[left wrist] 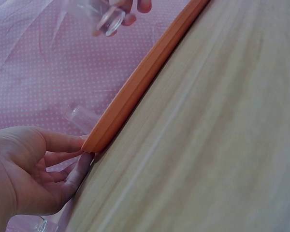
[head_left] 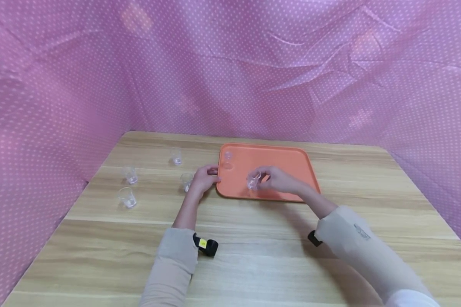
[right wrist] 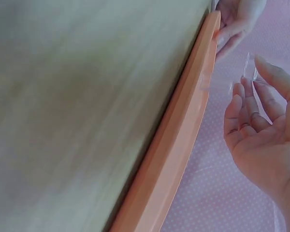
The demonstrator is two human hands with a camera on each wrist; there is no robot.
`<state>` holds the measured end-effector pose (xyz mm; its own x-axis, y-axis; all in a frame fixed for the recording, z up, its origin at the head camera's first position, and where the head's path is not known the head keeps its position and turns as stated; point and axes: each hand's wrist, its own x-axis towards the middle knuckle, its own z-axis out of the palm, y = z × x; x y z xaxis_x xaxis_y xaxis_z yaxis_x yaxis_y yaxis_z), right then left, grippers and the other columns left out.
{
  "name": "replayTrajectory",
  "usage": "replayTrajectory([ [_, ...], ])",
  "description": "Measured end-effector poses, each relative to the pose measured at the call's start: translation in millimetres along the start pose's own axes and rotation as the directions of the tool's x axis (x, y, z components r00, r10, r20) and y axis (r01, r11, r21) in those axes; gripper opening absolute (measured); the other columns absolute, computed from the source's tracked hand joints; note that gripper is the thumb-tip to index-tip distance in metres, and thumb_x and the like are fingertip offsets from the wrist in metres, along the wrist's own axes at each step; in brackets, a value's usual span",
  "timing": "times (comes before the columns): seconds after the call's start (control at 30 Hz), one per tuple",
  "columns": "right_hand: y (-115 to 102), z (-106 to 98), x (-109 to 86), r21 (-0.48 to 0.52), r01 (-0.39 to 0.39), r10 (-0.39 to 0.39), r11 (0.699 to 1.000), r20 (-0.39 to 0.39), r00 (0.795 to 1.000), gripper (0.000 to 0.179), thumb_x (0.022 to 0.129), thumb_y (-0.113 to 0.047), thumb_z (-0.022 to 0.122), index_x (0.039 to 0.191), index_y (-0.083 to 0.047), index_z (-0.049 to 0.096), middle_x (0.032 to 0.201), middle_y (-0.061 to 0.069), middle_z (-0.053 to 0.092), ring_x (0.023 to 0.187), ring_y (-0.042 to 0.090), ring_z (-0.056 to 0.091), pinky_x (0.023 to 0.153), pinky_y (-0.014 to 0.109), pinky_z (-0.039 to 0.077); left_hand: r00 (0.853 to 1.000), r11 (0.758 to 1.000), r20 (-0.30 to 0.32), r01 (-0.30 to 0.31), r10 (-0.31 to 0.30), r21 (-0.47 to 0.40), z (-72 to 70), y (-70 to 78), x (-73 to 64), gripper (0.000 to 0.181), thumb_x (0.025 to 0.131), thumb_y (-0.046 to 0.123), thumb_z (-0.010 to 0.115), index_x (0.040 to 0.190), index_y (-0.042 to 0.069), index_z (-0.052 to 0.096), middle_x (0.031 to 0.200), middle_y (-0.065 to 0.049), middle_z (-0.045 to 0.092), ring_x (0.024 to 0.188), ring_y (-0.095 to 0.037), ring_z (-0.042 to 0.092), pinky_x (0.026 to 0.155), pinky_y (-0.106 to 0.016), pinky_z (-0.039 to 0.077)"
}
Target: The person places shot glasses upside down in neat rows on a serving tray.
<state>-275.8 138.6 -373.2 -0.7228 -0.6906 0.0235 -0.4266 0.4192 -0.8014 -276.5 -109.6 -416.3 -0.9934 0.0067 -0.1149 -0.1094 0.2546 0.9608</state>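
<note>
My right hand (head_left: 278,180) pinches a small clear shot glass (head_left: 251,183) between thumb and fingers, above the front part of an orange tray (head_left: 280,160). In the left wrist view, the thick base of this glass (left wrist: 115,23) shows, tilted. My left hand (head_left: 204,181) grips the tray's left edge, with thumb and fingers at the rim in the left wrist view. Another clear shot glass (head_left: 228,160) stands near the tray's back left corner; its closed end is up in the left wrist view. Just left of my left hand is a shot glass (head_left: 186,182), partly overlapped by the hand.
Farther left on the wooden table (head_left: 246,247) stand more clear glasses: one toward the back (head_left: 176,157), and a left pair, the rear glass (head_left: 131,175) and the front glass (head_left: 128,198). A pink dotted curtain (head_left: 230,76) hangs around the table's back and sides.
</note>
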Motion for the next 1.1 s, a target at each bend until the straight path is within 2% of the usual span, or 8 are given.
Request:
replayTrajectory([
  [0.37, 2, -10, 20.9, -0.048, -0.059, 0.055, 0.997, -0.086, 0.995, 0.033, 0.081, -0.007, 0.068, 0.113, -0.001, 0.061, 0.102, 0.006, 0.063, 0.092, 0.021, 0.057, 0.078, 0.031, 0.048, 1.0, 1.0, 0.0, -0.009, 0.009, -0.008, 0.0, -0.4, -0.1, 0.048, 0.075, -0.013, 0.06, 0.122, -0.007, 0.052, 0.115, -0.022, 0.057, 0.107, -0.03, 0.052, 0.09, -0.033, 0.044],
  [0.67, 7, -11, 36.8, 0.026, -0.14, 0.143, 0.99, -0.149, 0.978, 0.031, 0.085, -0.012, 0.064, 0.115, -0.003, 0.059, 0.099, 0.009, 0.06, 0.094, 0.024, 0.054, 0.075, 0.032, 0.047, 1.0, 1.0, -0.005, -0.009, 0.009, -0.009, 0.3, -0.9, -0.4, 0.048, 0.075, -0.013, 0.06, 0.122, -0.007, 0.052, 0.115, -0.022, 0.057, 0.107, -0.031, 0.052, 0.09, -0.034, 0.044],
  [0.9, 17, -11, 47.4, 0.116, -0.159, 0.18, 0.98, -0.201, 0.963, 0.025, 0.088, -0.015, 0.063, 0.108, -0.002, 0.06, 0.102, 0.012, 0.059, 0.094, 0.025, 0.053, 0.081, 0.043, 0.046, 1.0, 1.0, -0.004, -0.008, 0.008, 0.0, 1.5, -1.7, -0.4, 0.048, 0.075, -0.012, 0.061, 0.122, -0.006, 0.052, 0.114, -0.02, 0.057, 0.107, -0.03, 0.052, 0.091, -0.034, 0.043],
  [1.1, 21, -10, 54.9, 0.151, -0.164, 0.198, 0.975, -0.25, 0.948, 0.029, 0.087, -0.015, 0.065, 0.111, 0.0, 0.06, 0.103, 0.012, 0.06, 0.093, 0.023, 0.053, 0.08, 0.037, 0.047, 1.0, 1.0, -0.01, -0.012, 0.012, -0.003, 0.3, -1.1, -0.6, 0.048, 0.075, -0.012, 0.061, 0.122, -0.006, 0.052, 0.115, -0.021, 0.057, 0.108, -0.03, 0.052, 0.091, -0.034, 0.043],
])
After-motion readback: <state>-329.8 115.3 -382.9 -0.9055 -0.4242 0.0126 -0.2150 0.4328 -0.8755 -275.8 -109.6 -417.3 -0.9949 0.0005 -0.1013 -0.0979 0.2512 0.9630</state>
